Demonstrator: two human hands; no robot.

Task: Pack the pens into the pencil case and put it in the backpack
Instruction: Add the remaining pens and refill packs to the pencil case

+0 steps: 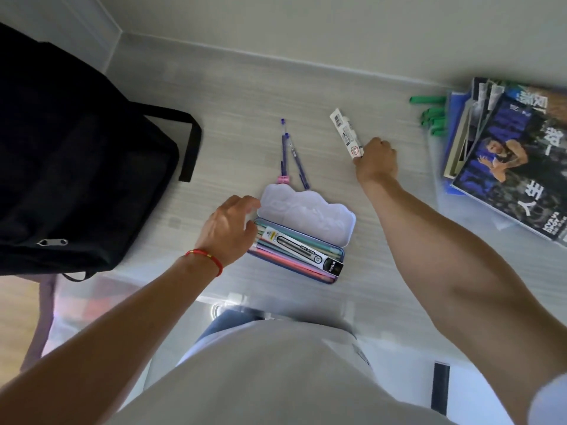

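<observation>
Pale grey wood-grain desk (233, 96) against a white wall. At its centre lies an open blue metal pencil case (302, 240), lid flipped back, already holding pastel pens and a boxed pen pack. The left hand (228, 228), fingers loosely spread, rests on the case's near end, probably steadying it. The right hand (376, 161) is closed around a white boxed pen pack (346, 134). Two loose purple pens (291, 154) lie beyond the case. A black fabric backpack (70, 167) waits at left.
</observation>
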